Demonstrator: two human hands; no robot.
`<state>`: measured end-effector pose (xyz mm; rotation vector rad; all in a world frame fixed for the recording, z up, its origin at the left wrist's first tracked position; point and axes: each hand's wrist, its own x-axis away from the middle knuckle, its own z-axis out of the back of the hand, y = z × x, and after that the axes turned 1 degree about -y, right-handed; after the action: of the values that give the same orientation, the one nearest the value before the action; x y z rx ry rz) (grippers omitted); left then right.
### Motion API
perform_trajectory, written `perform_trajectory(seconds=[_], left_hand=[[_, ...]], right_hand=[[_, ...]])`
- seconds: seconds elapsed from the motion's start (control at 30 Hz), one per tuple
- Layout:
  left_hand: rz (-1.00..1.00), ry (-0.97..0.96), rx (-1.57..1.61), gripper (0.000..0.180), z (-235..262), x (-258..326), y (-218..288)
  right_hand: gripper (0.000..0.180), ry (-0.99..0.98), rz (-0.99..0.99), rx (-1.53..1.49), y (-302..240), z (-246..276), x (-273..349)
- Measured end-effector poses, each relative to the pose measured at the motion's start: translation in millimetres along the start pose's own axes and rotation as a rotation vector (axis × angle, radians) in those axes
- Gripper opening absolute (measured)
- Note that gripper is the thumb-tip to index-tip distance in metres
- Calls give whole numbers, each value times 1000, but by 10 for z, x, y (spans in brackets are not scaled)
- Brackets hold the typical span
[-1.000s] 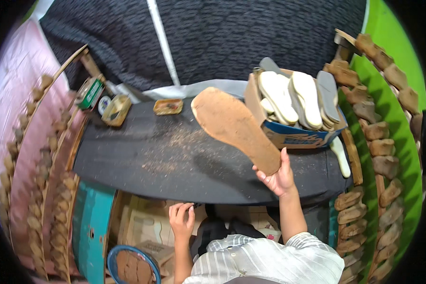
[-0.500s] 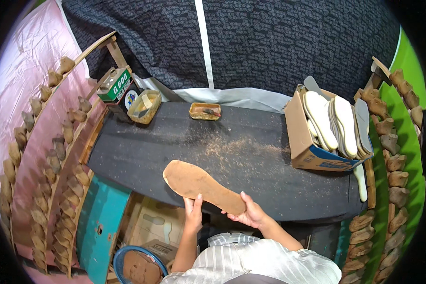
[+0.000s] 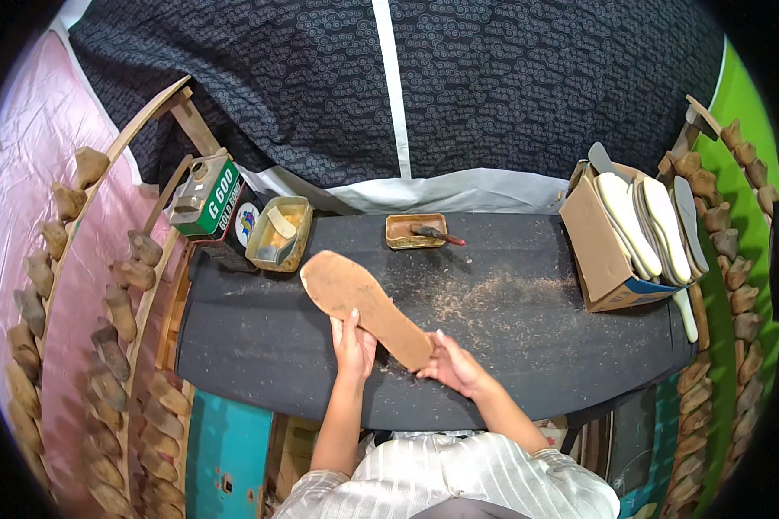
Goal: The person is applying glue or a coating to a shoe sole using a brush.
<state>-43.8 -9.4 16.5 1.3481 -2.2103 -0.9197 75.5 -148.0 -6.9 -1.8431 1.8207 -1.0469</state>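
Note:
A brown, sole-shaped insole board lies slanted over the dark worktable, toe end toward the back left. My left hand grips its middle from the near side. Its heel end is held by my right hand. Brown dust and shavings are scattered on the table just right of the board.
An open cardboard box with several white insoles stands at the right. At the back are a small tin with a brush, a yellow-brown tub and a green can. Racks of wooden shoe lasts line both sides.
The board came down from a raised position near the box to the table in front of me. My left hand rose from below the table edge and took hold of it.

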Motion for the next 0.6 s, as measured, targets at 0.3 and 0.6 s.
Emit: perform_trajectory(seconds=[0.3, 0.6], left_hand=[[253, -241, 144, 43, 234, -542, -43], [436, -313, 156, 69, 212, -460, -132]], right_hand=[[56, 565, 348, 484, -527, 363, -702], [29, 581, 663, 574, -885, 432, -1291]])
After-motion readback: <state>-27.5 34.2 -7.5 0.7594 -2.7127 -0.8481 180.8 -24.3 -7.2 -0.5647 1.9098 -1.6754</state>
